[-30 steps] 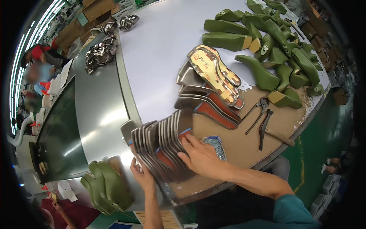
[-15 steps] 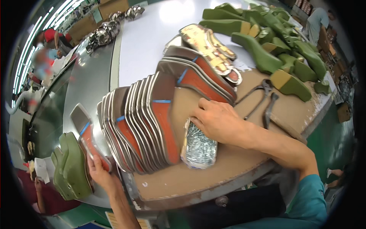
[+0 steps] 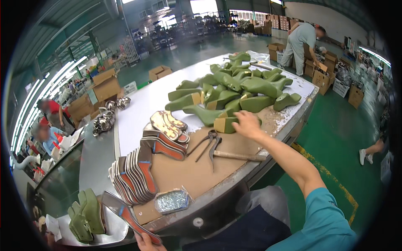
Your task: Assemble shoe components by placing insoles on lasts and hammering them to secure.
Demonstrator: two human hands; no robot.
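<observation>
My left hand (image 3: 146,244), at the lower edge, is closed on one end of a shoe sole (image 3: 130,217), grey and reddish-brown with a blue stripe. Well forward, my right hand (image 3: 248,125) spreads its fingers over a green shoe last (image 3: 226,125) with a tan end. Whether it presses on the last or hovers just above, I cannot tell. That last lies at the near edge of a heap of green lasts (image 3: 264,86). Left of centre stand a row of similar soles (image 3: 133,175) and a smaller stack (image 3: 164,147), topped by gold-coloured soles (image 3: 166,124).
A pair of pincers (image 3: 204,142) and a wooden-handled hammer (image 3: 238,155) lie on the brown board (image 3: 180,175). Near the front edge sits a tray of nails (image 3: 171,201). More green lasts (image 3: 90,213) stand at left. A person (image 3: 300,44) bends over boxes beyond the table.
My right hand has gone from the nail tray to the green lasts. My left hand has brought the sole nearer to me. The view has tilted up and turned right.
</observation>
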